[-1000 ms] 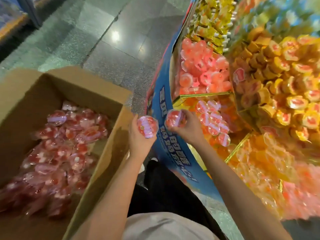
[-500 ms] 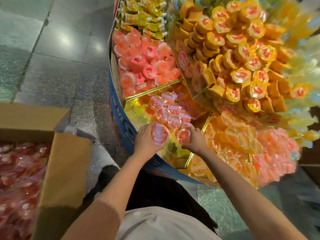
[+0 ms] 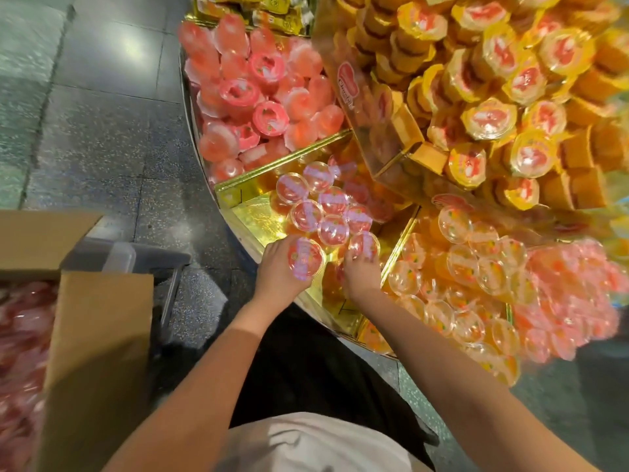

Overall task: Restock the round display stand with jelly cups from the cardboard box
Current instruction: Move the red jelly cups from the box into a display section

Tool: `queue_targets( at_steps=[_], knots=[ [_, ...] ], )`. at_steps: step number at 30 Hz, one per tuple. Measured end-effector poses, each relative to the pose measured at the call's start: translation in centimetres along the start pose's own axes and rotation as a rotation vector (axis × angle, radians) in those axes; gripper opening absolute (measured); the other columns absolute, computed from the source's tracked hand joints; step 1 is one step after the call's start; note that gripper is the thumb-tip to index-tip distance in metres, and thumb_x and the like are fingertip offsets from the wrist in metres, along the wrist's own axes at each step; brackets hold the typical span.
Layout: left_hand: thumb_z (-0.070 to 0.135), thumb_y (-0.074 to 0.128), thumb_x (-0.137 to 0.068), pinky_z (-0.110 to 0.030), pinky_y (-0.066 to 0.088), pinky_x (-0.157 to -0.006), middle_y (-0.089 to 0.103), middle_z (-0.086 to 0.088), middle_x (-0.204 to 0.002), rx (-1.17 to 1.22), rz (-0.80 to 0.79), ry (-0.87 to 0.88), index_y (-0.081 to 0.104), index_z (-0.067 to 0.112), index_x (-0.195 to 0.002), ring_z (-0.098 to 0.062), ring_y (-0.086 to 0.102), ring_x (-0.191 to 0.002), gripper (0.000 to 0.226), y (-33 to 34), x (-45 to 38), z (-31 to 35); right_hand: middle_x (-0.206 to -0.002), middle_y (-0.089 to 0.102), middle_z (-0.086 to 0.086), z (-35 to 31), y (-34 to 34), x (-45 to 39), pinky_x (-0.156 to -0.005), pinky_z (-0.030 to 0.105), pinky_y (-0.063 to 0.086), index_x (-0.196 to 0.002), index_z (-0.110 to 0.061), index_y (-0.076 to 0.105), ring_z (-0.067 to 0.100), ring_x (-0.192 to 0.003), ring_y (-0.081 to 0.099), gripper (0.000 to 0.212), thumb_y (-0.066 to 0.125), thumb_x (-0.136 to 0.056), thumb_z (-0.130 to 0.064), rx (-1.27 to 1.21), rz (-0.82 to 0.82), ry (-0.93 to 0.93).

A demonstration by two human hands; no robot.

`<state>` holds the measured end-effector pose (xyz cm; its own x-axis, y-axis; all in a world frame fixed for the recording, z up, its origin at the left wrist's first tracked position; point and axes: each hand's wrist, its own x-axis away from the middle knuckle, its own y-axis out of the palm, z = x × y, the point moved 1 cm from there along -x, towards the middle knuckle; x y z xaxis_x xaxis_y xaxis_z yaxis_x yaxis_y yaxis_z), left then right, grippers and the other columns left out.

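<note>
My left hand (image 3: 277,267) holds a red jelly cup (image 3: 305,257) over the gold-lined compartment (image 3: 253,212) of the round display stand. Just to its right, my right hand (image 3: 360,272) grips a second red jelly cup (image 3: 364,245) and sets it down beside several red cups (image 3: 320,206) lying in that compartment. The open cardboard box (image 3: 98,352) stands at the lower left, with more red jelly cups (image 3: 20,335) inside.
Neighbouring compartments hold pink cups (image 3: 258,97) at the back and orange cups (image 3: 476,277) on the right. A raised tier of yellow cups (image 3: 510,97) overhangs the stand's middle. A grey cart frame (image 3: 136,257) stands between box and stand on the tiled floor (image 3: 102,131).
Both hands carried a red cup each from beside the box over the stand's rim into the gold compartment. My view swung right, away from the box.
</note>
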<state>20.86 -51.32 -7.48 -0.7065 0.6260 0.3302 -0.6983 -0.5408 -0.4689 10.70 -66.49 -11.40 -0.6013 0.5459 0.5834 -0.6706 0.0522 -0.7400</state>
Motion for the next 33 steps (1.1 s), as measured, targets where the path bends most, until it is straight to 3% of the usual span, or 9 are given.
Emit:
queue_targets(
  at_steps=[9,13,16,18,20,24,26,29,33],
  knots=[
    [0.011,0.079,-0.070,-0.023,0.034,-0.089,0.052,-0.002,-0.121,0.015,-0.033,-0.001,0.044,0.020,-0.138,-0.019,0.044,-0.119,0.077,1.3,-1.1,0.4,-0.109,0.067,0.011,0.2,1.0,-0.1,-0.115,0.054,0.015,-0.144,0.005,0.021,0.030,-0.109,0.060,0.062,0.044,-0.098,-0.029,0.118,0.006,-0.025],
    [0.014,0.082,-0.069,-0.026,0.039,-0.087,0.046,0.015,-0.105,0.048,-0.063,-0.005,0.043,0.028,-0.139,-0.020,0.047,-0.116,0.081,1.1,-0.8,0.9,-0.124,0.060,0.011,1.1,-1.5,0.7,-0.112,0.056,0.019,-0.138,-0.005,0.043,0.032,-0.123,0.049,0.054,0.044,-0.098,-0.042,0.163,-0.044,-0.004],
    [0.024,0.087,-0.065,-0.036,0.047,-0.094,0.047,0.020,-0.107,0.088,-0.116,0.004,0.035,0.039,-0.142,-0.016,0.049,-0.117,0.094,1.0,-0.6,1.2,-0.111,0.064,0.013,2.3,-4.0,0.9,-0.086,0.037,0.045,-0.121,-0.009,0.055,0.032,-0.106,0.061,0.038,0.040,-0.101,-0.038,-0.474,0.008,-0.017],
    [0.037,0.088,-0.061,-0.039,0.046,-0.099,0.051,0.017,-0.117,0.102,-0.150,0.006,0.029,0.043,-0.144,-0.013,0.049,-0.120,0.102,1.3,-0.7,1.1,-0.088,0.067,0.008,2.7,-5.7,1.5,-0.061,0.029,0.048,-0.110,-0.011,0.057,0.026,-0.074,0.069,0.041,0.046,-0.098,-0.048,-1.197,-0.192,-0.014],
    [0.045,0.088,-0.059,-0.039,0.045,-0.101,0.053,0.013,-0.127,0.131,-0.169,-0.003,0.026,0.045,-0.145,-0.012,0.049,-0.123,0.106,1.7,-0.8,1.1,-0.080,0.068,0.005,2.8,-6.4,2.0,-0.055,0.029,0.048,-0.116,-0.013,0.056,0.019,-0.061,0.068,0.039,0.061,-0.091,-0.042,-1.470,-0.399,-0.115],
    [0.037,0.087,-0.065,-0.039,0.038,-0.107,0.047,0.007,-0.142,0.111,-0.171,0.022,0.023,0.041,-0.147,-0.015,0.041,-0.133,0.104,1.8,-1.0,1.3,-0.083,0.068,0.007,2.7,-6.5,1.1,-0.055,0.027,0.054,-0.123,-0.010,0.053,0.014,-0.057,0.065,0.040,0.069,-0.086,-0.017,-1.475,-0.374,-0.144],
    [0.034,0.081,-0.074,-0.048,0.018,-0.118,0.035,0.002,-0.152,-0.110,-0.157,0.019,0.019,0.032,-0.151,-0.021,0.024,-0.144,0.099,2.0,-1.3,0.8,-0.091,0.064,0.009,2.4,-6.1,-0.3,-0.058,0.027,0.048,-0.130,-0.007,0.050,0.018,-0.065,0.062,0.050,0.071,-0.085,-0.018,-1.312,-0.250,-0.080],
    [0.054,0.059,-0.086,-0.052,-0.012,-0.116,0.016,-0.006,-0.160,-0.579,-0.146,-0.058,0.015,0.018,-0.153,-0.021,0.004,-0.149,0.088,2.0,-1.5,-0.9,-0.089,0.061,0.008,2.0,-4.8,-2.3,-0.061,0.028,0.040,-0.111,-0.002,0.057,0.021,-0.077,0.057,0.035,0.072,-0.086,-0.022,-0.999,-0.130,-0.044],
    [0.055,0.037,-0.095,-0.057,-0.016,-0.112,0.000,-0.008,-0.162,-0.863,-0.246,-0.074,0.016,0.014,-0.153,-0.025,-0.020,-0.146,0.075,2.1,-0.8,-2.5,-0.082,0.063,0.001,1.7,-3.0,-3.4,-0.067,0.029,0.041,-0.108,-0.010,0.058,0.015,-0.075,0.056,0.034,0.071,-0.085,-0.033,-0.836,-0.098,-0.031]
  ],
)
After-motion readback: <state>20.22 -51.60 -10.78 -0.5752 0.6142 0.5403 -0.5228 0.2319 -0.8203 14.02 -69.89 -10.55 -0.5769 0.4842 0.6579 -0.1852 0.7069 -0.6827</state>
